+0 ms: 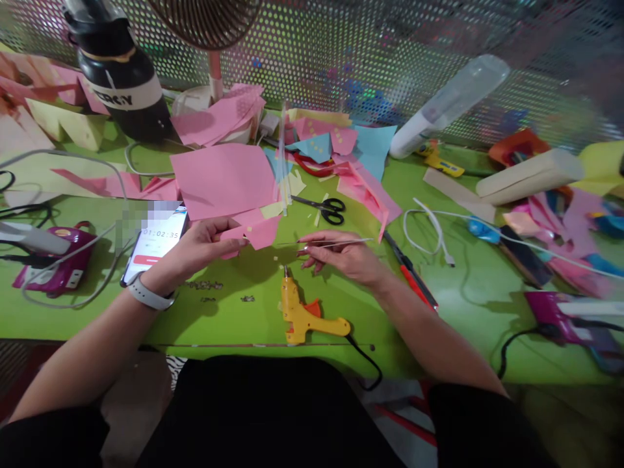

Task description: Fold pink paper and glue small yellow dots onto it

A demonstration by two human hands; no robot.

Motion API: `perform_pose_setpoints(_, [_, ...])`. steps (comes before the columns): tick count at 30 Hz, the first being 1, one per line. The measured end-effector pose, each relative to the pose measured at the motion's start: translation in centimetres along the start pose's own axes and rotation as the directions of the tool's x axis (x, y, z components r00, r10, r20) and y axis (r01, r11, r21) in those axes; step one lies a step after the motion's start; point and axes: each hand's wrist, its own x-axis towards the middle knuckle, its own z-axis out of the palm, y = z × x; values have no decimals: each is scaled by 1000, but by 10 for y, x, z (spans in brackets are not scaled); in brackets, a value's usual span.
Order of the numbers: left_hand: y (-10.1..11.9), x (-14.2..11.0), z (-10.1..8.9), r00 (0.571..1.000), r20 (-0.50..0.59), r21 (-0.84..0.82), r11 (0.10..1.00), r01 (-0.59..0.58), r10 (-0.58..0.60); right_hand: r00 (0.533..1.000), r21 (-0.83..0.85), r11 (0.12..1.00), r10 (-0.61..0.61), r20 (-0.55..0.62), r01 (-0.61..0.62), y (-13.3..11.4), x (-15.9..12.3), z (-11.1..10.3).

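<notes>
My left hand [207, 244] is closed on a cut piece of pink paper [264, 233], pinched between thumb and fingers. A small pale yellow bit sits on that paper near my fingertips. In my right hand [341, 255] are slim metal tweezers [361, 241], their tips pointing left toward the pink paper, apart from it. Just below, between my hands, a yellow hot glue gun [294, 312] lies on its side with its nozzle toward the paper. Tiny dark pieces [247, 299] lie on the green table [234, 325] to the left of the glue gun.
Black-handled scissors [333, 211] and pink sheets [224, 182] lie beyond my hands. A phone [158, 240] showing a timer is by my left wrist. Red-handled pliers-like tool [412, 273] rests right of my right hand. A black bottle [121, 78] and fan [209, 19] stand behind; cables cross both sides.
</notes>
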Motion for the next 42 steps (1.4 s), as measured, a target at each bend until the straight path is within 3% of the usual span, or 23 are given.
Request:
perform_pose_setpoints(6, [1, 1, 0, 1000, -6, 35, 999, 4, -4, 997, 182, 980, 69, 44, -76, 1, -6, 1])
perform_pose_setpoints(9, [0, 2, -1, 1000, -4, 35, 999, 2, -2, 998, 229, 972, 49, 33, -55, 4, -7, 1])
perform_pose_setpoints(15, [-1, 3, -1, 1000, -3, 26, 999, 21, -21, 990, 159, 987, -14, -139, 36, 12, -2, 3])
perform_pose_setpoints(21, [0, 3, -1, 1000, 1, 43, 999, 0, 0, 995, 210, 977, 49, -92, -29, 15, 1, 1])
perform_pose_setpoints(28, [2, 2, 0, 1000, -3, 93, 996, -10, 10, 993, 54, 993, 109, -47, -106, 20, 4, 0])
perform_pose_setpoints(42, [2, 1, 0, 1000, -1, 57, 998, 23, -23, 994, -24, 996, 83, -70, -85, 19, 2, 1])
